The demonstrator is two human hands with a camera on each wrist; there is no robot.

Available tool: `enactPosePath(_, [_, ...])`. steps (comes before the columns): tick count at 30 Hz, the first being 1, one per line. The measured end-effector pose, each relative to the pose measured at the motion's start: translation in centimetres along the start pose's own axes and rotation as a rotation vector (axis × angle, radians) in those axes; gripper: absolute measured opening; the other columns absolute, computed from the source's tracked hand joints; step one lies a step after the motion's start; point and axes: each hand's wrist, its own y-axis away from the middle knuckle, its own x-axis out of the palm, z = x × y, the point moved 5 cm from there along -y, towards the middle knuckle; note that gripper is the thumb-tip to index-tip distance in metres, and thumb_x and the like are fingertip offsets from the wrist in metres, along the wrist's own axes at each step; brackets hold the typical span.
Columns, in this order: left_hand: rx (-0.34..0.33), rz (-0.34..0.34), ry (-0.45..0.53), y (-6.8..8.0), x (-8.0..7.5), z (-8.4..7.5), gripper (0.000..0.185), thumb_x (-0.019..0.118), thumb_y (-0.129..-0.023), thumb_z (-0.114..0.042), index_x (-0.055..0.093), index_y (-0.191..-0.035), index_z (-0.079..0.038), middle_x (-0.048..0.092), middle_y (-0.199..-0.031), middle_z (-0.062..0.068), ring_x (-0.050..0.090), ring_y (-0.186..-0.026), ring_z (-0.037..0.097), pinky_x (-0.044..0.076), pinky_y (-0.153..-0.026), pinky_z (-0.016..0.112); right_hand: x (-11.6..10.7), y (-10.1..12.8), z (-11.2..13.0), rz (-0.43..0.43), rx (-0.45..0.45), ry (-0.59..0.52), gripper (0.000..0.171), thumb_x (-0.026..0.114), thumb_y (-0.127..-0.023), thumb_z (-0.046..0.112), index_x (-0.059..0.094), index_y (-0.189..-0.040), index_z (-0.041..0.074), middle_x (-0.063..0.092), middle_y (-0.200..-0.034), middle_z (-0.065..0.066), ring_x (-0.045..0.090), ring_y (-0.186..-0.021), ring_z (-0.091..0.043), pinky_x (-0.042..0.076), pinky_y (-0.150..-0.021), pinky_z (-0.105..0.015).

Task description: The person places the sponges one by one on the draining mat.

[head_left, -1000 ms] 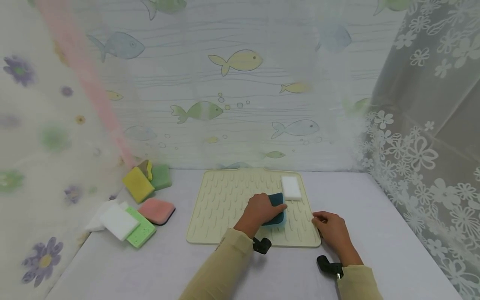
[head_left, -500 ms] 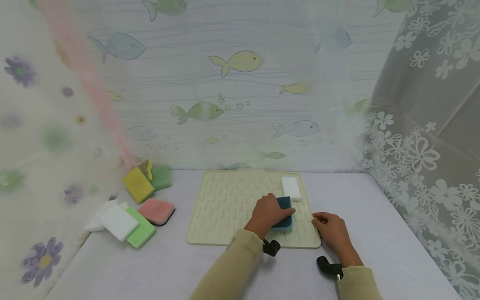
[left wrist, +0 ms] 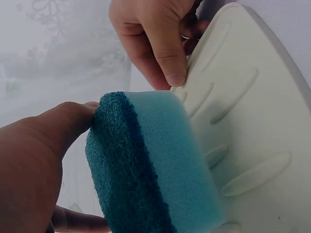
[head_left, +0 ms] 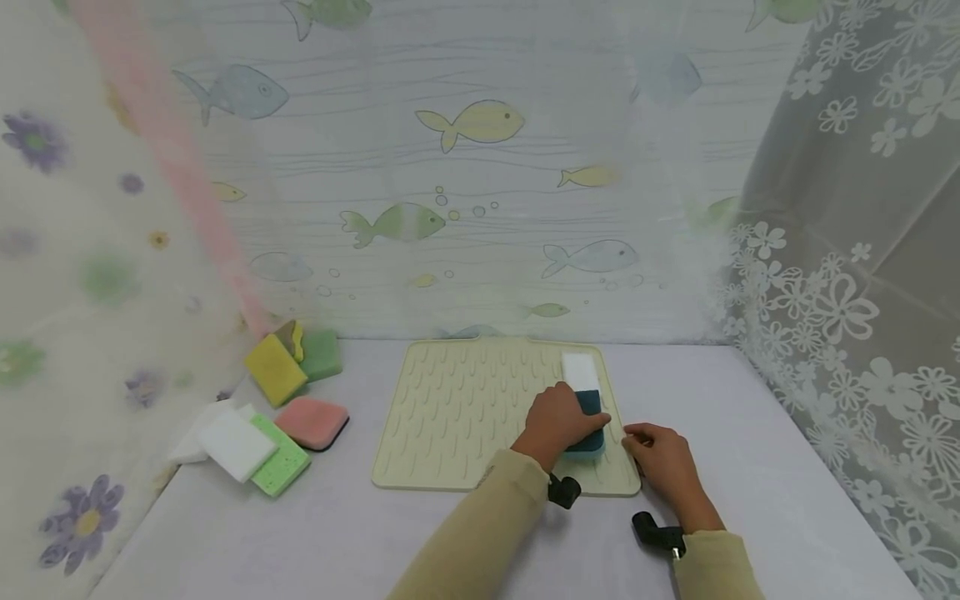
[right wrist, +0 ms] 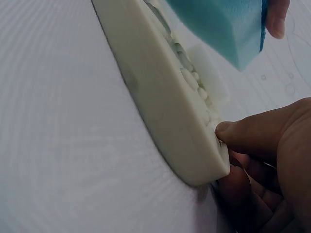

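Observation:
My left hand (head_left: 553, 421) holds a blue sponge (left wrist: 167, 150) with a dark teal scouring side, thumb on one side and fingers on the other. The sponge is over the right part of a cream ridged mat (head_left: 457, 417), just in front of a white sponge (head_left: 580, 371) lying at the mat's back right. In the right wrist view the blue sponge (right wrist: 233, 29) seems raised off the mat at its near corner. At the mat's right edge, near the front corner, my right hand (head_left: 663, 460) pinches the rim between thumb and fingers.
Left of the mat lie several sponges: a yellow one (head_left: 275, 369), a green one (head_left: 322, 354), a pink one (head_left: 313, 421), a light green one (head_left: 281, 458) and a white one (head_left: 236, 443). Behind the white-covered table (head_left: 337, 533) hangs a fish-print curtain (head_left: 480, 183).
My left hand has carried the blue sponge rightward across the mat, towards the right edge and in front of the white sponge. The right hand has stayed at the mat's edge.

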Motion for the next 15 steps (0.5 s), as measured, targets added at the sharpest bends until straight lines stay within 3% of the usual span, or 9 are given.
enactPosePath(9, [0.016,-0.018,-0.053,-0.3,1.1,-0.7,0.058,0.071,-0.078,-0.06,0.065,-0.102,-0.007,0.066,-0.084,0.002,0.062,-0.07,0.013,0.051,-0.06,0.027,-0.1,0.0,0.1,-0.009,0.0,-0.003,0.032,0.063,-0.092,0.021,0.068,-0.118,0.002,0.07,-0.098,-0.01,0.061,-0.081,-0.017,0.046,-0.065,-0.028])
enactPosePath(15, [0.044,-0.017,-0.118,-0.4,1.6,-1.0,0.058,0.07,-0.079,-0.06,0.065,-0.107,-0.01,0.066,-0.091,0.0,0.062,-0.076,0.011,0.052,-0.065,0.026,-0.1,0.0,-0.1,-0.001,0.001,-0.004,0.033,0.063,-0.092,0.022,0.067,-0.118,0.002,0.07,-0.097,-0.01,0.06,-0.079,-0.017,0.046,-0.064,-0.027])
